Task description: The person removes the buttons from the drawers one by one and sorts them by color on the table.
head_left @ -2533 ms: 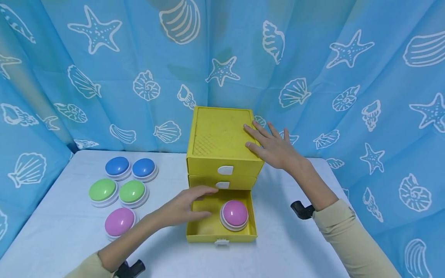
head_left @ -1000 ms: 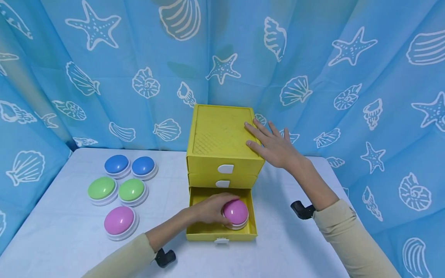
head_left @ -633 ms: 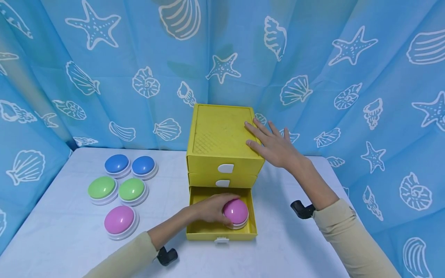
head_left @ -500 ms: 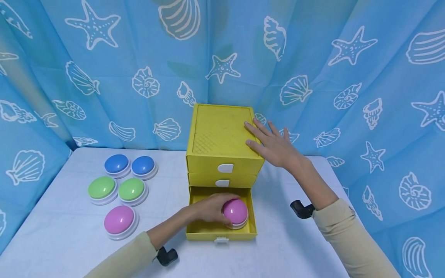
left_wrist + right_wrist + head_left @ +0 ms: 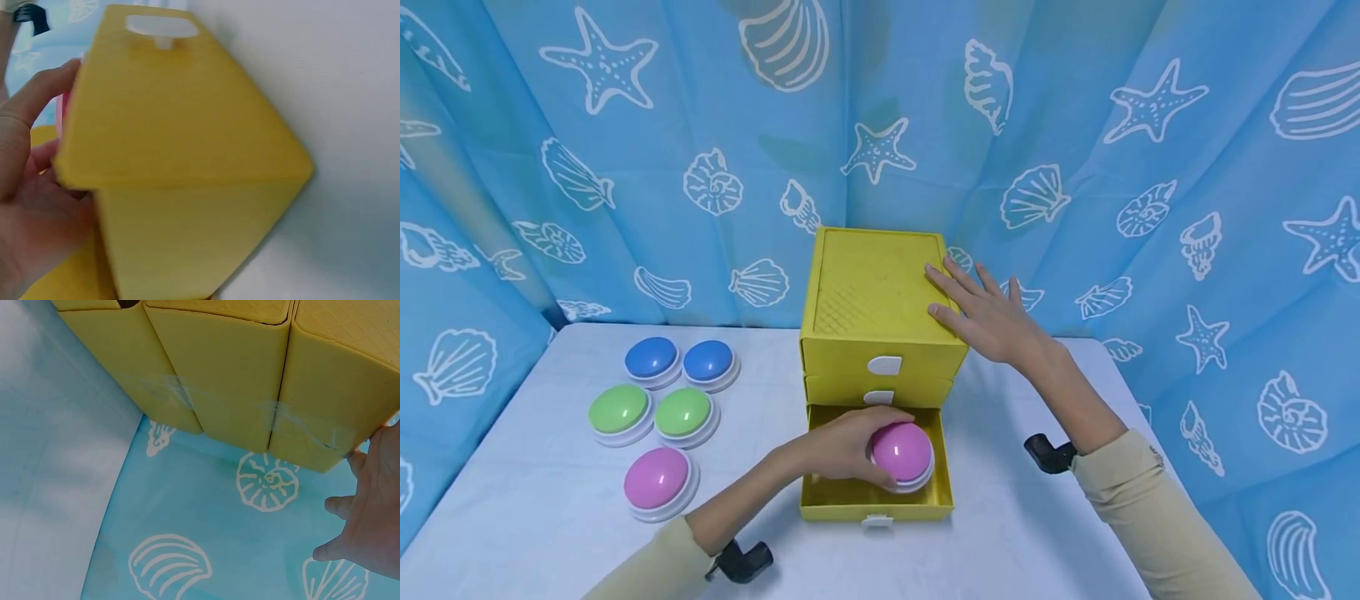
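In the head view, a yellow drawer unit (image 5: 880, 287) stands on the table with its bottom drawer (image 5: 880, 513) pulled out. My left hand (image 5: 850, 446) reaches into that drawer and grips a pink dome button (image 5: 901, 452) with a white base, thumb on the near side and fingers on the far side. The left wrist view shows the drawer front (image 5: 181, 106) hiding most of the button. My right hand (image 5: 988, 317) rests with spread, straight fingers on the unit's top right edge. The right wrist view shows that hand (image 5: 378, 512) against the unit's side (image 5: 225, 369).
Left of the unit, blue dome buttons (image 5: 651, 358), green dome buttons (image 5: 619, 408) and another pink dome button (image 5: 657, 479) stand on the white tablecloth (image 5: 760, 367). A blue curtain (image 5: 715, 125) with shell prints hangs behind.
My left hand has entered the drawer and taken hold of the pink dome button. The button has just shifted slightly left and up in the head view. My right hand keeps its place.
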`<state>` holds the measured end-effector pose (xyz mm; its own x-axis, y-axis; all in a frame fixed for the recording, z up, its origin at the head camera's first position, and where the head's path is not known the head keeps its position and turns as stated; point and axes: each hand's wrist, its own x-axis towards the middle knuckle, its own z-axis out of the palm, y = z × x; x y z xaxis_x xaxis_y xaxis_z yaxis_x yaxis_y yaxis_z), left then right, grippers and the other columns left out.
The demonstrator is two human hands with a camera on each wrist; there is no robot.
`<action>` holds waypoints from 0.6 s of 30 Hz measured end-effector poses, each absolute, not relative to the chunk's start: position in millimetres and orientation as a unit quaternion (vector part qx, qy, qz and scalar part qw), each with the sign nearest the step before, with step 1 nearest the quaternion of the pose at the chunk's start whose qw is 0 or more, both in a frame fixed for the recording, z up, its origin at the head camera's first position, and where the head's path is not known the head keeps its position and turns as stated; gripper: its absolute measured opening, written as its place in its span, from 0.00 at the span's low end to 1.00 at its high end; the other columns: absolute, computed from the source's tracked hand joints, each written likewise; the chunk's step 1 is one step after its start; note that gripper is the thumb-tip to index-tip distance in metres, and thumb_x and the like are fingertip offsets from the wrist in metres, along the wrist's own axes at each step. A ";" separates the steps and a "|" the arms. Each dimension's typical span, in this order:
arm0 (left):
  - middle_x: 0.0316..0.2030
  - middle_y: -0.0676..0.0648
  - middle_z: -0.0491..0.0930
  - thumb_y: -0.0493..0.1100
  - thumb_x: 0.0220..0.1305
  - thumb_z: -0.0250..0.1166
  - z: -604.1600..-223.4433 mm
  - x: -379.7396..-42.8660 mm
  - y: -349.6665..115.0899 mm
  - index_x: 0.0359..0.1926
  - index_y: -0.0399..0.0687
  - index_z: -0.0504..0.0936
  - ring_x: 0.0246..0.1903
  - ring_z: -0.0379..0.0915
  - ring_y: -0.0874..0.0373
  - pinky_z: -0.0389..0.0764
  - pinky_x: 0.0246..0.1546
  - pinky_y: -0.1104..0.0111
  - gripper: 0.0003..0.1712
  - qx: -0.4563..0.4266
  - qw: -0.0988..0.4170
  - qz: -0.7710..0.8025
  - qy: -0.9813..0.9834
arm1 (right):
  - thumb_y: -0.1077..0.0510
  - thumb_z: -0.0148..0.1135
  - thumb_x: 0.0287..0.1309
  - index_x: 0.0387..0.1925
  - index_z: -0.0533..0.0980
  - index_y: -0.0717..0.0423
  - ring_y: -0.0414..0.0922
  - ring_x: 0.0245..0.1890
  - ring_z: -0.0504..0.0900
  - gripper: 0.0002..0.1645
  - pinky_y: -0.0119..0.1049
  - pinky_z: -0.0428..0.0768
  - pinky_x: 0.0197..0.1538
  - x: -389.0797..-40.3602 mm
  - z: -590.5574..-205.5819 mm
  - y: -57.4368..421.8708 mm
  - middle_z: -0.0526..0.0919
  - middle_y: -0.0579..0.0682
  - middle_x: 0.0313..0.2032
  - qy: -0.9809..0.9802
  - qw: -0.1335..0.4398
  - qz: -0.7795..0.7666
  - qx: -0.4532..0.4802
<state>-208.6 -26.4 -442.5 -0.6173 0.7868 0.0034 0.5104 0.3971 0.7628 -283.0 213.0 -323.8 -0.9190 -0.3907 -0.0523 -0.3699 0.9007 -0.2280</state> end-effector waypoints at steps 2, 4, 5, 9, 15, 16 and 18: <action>0.56 0.57 0.68 0.55 0.48 0.71 -434.9 -206.7 -31.1 0.63 0.53 0.65 0.53 0.65 0.64 0.71 0.52 0.68 0.42 0.397 0.177 0.380 0.817 | 0.27 0.27 0.60 0.69 0.38 0.26 0.53 0.68 0.28 0.37 0.65 0.24 0.59 -283.0 -324.2 213.1 0.34 0.37 0.70 0.974 0.049 -0.110 -0.194; 0.56 0.57 0.68 0.54 0.48 0.71 -427.4 -205.0 -36.3 0.63 0.53 0.65 0.53 0.64 0.64 0.72 0.51 0.68 0.41 0.395 0.176 0.383 0.816 | 0.27 0.27 0.60 0.69 0.38 0.27 0.53 0.68 0.28 0.37 0.65 0.24 0.59 -282.7 -324.5 213.2 0.34 0.38 0.70 0.974 0.047 -0.109 -0.194; 0.56 0.57 0.68 0.55 0.48 0.71 -424.0 -204.1 -39.4 0.63 0.53 0.65 0.54 0.64 0.63 0.72 0.51 0.68 0.42 0.393 0.175 0.385 0.816 | 0.27 0.27 0.60 0.69 0.38 0.27 0.53 0.68 0.28 0.38 0.64 0.24 0.59 -282.7 -324.7 213.3 0.34 0.38 0.70 0.974 0.047 -0.110 -0.194; 0.58 0.56 0.67 0.54 0.46 0.72 -409.2 -199.6 -52.2 0.64 0.51 0.64 0.54 0.64 0.63 0.73 0.50 0.68 0.44 0.382 0.177 0.384 0.822 | 0.27 0.27 0.60 0.69 0.38 0.27 0.53 0.68 0.29 0.38 0.65 0.24 0.59 -282.5 -324.8 213.7 0.34 0.38 0.70 0.973 0.046 -0.109 -0.197; 0.57 0.60 0.67 0.54 0.46 0.73 -392.7 -193.3 -76.3 0.63 0.57 0.65 0.54 0.63 0.65 0.73 0.50 0.68 0.43 0.359 0.182 0.392 0.827 | 0.27 0.27 0.60 0.69 0.38 0.27 0.53 0.68 0.29 0.38 0.65 0.26 0.60 -281.5 -323.8 213.8 0.34 0.38 0.70 0.973 0.048 -0.111 -0.198; 0.56 0.62 0.67 0.54 0.45 0.73 -390.9 -192.5 -81.2 0.63 0.57 0.65 0.53 0.63 0.66 0.73 0.49 0.68 0.42 0.354 0.180 0.395 0.828 | 0.27 0.27 0.60 0.69 0.38 0.27 0.53 0.68 0.28 0.38 0.65 0.26 0.60 -281.4 -323.6 213.7 0.34 0.37 0.70 0.972 0.049 -0.114 -0.198; 0.54 0.64 0.68 0.53 0.45 0.73 -387.4 -191.1 -90.9 0.62 0.58 0.65 0.53 0.63 0.67 0.73 0.49 0.68 0.42 0.342 0.177 0.401 0.831 | 0.27 0.27 0.60 0.69 0.38 0.27 0.53 0.68 0.28 0.37 0.65 0.25 0.60 -281.2 -323.3 213.8 0.33 0.37 0.70 0.972 0.050 -0.116 -0.199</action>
<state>-191.1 -90.9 -387.4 -0.7031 0.7108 -0.0203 0.4261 0.4439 0.7883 -281.2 213.8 -323.3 -0.9161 -0.3977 -0.0510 -0.3745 0.8942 -0.2452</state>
